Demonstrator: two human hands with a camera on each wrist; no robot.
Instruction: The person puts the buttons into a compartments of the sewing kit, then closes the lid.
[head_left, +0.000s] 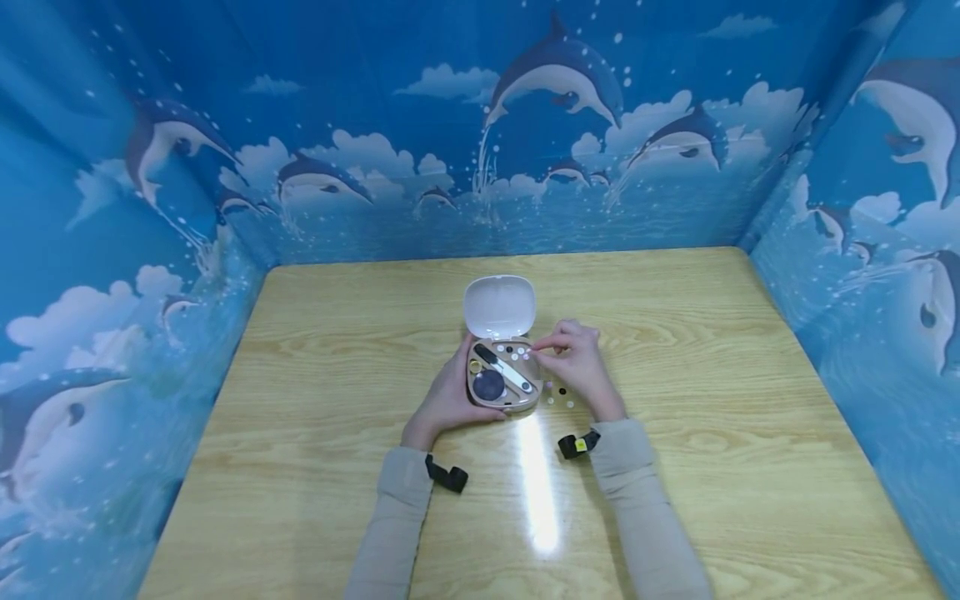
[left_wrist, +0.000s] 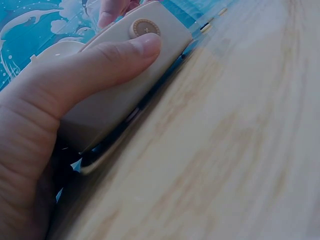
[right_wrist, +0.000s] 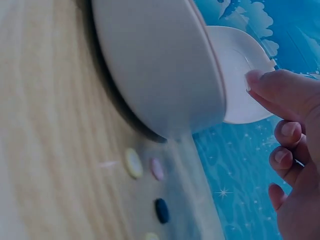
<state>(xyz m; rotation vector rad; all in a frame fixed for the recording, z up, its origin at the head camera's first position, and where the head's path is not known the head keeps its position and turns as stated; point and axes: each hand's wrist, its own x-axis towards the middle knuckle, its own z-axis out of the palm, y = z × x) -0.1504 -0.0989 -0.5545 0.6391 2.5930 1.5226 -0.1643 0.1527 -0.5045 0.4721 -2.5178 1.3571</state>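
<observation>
An open beige sewing-kit box [head_left: 508, 407] with a raised white lid [head_left: 499, 307] stands on the table. My left hand [head_left: 452, 385] grips it from the left, thumb along the front beside a round ribbed catch [left_wrist: 146, 29]. Inside lie a white-and-black tool [head_left: 504, 369], a dark round piece [head_left: 488, 385], a gold-coloured ring [head_left: 476, 366] and several small buttons [head_left: 510, 349]. Over the button compartment, my right hand [head_left: 577, 360] brings thumb and forefinger close together, other fingers curled. A thin pale sliver shows at the fingertips; whether it is a button or a nail is unclear.
Several loose buttons, among them a black one [right_wrist: 161, 211], a pink one [right_wrist: 157, 169] and a cream one [right_wrist: 133, 163], lie on the wooden table [head_left: 337, 375] right of the box. A blue dolphin-print curtain [head_left: 375, 200] borders the table's back and sides.
</observation>
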